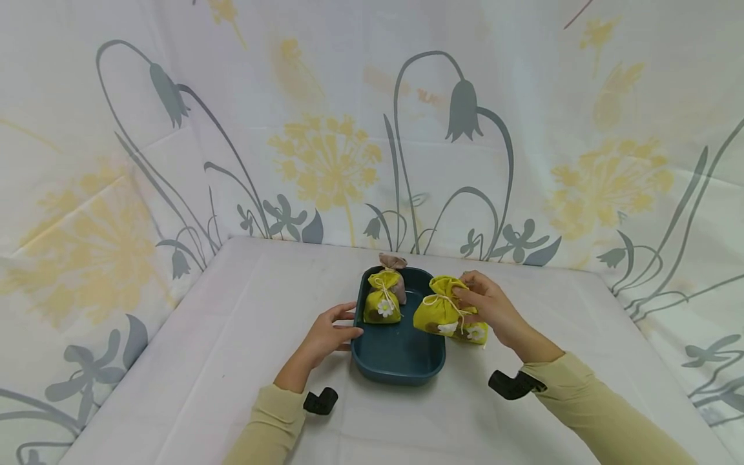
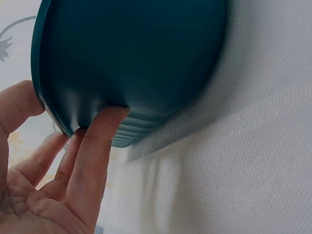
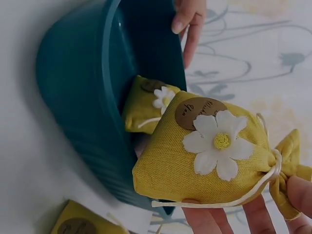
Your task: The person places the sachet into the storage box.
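My right hand (image 1: 488,307) pinches a yellow drawstring pouch (image 3: 204,151) by its tied neck, with fingers beneath it. A white flower and a brown round label decorate the pouch, which hangs over the right rim of a dark teal plastic basin (image 1: 398,355). My left hand (image 1: 325,332) holds the basin's left wall, its fingers (image 2: 92,151) against the outside and its thumb at the rim. Inside the basin, toward the back, a second yellow pouch (image 1: 382,307) stands in front of a brownish-pink pouch (image 1: 400,289).
Another yellow pouch (image 1: 476,333) lies on the table just outside the basin's right side, partly hidden by the held one. White cloth covers the table (image 1: 232,361). A flower-printed curtain (image 1: 349,116) rises behind and along the sides.
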Demonstrator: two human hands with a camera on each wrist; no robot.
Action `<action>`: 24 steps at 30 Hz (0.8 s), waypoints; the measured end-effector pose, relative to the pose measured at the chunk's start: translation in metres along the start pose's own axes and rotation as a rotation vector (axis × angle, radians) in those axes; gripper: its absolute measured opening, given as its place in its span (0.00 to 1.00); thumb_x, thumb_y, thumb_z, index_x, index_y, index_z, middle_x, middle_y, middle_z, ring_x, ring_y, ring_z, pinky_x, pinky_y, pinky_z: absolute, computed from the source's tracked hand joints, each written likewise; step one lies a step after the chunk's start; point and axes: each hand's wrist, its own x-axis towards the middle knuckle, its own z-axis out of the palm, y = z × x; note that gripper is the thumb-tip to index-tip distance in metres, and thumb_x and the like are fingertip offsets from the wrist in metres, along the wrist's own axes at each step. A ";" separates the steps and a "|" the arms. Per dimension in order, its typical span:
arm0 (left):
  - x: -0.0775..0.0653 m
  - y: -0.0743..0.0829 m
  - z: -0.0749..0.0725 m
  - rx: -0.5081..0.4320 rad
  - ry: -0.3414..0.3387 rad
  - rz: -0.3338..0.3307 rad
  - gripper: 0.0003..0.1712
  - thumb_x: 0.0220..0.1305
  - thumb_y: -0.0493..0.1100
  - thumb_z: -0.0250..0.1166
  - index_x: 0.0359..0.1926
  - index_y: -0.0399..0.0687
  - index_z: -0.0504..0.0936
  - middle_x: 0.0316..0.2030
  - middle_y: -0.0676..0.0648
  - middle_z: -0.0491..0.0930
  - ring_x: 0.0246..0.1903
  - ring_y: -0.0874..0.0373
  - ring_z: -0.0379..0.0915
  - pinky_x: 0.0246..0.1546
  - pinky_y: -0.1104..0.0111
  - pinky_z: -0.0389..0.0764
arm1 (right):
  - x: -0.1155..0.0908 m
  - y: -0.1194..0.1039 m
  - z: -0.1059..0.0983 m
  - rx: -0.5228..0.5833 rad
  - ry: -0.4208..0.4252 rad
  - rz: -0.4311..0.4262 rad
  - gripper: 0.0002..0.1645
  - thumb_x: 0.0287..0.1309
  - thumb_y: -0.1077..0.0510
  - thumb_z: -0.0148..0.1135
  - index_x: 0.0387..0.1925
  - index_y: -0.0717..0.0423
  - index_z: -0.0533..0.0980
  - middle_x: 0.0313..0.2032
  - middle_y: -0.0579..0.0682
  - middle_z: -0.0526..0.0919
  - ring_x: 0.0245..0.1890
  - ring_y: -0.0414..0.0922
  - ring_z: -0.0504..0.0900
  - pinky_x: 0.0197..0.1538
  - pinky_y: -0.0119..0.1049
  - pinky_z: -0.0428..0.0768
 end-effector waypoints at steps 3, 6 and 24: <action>0.000 -0.001 0.000 -0.004 -0.002 -0.004 0.35 0.58 0.35 0.66 0.66 0.44 0.65 0.58 0.36 0.67 0.46 0.49 0.75 0.35 0.59 0.82 | 0.006 -0.004 0.006 -0.012 -0.026 0.009 0.17 0.67 0.55 0.51 0.48 0.64 0.64 0.50 0.63 0.71 0.44 0.53 0.76 0.42 0.47 0.80; 0.000 0.000 0.000 -0.004 -0.001 -0.005 0.34 0.58 0.35 0.65 0.66 0.44 0.65 0.57 0.37 0.67 0.46 0.48 0.75 0.35 0.59 0.82 | 0.012 -0.008 0.012 -0.023 -0.046 0.014 0.17 0.67 0.55 0.52 0.48 0.64 0.64 0.49 0.63 0.72 0.44 0.53 0.76 0.44 0.50 0.80; 0.002 -0.002 -0.001 -0.001 -0.001 0.000 0.34 0.58 0.34 0.65 0.65 0.44 0.65 0.57 0.37 0.68 0.46 0.48 0.76 0.34 0.60 0.82 | 0.045 -0.010 0.052 -0.038 -0.189 0.115 0.11 0.63 0.58 0.56 0.42 0.61 0.68 0.46 0.60 0.75 0.41 0.54 0.79 0.38 0.47 0.82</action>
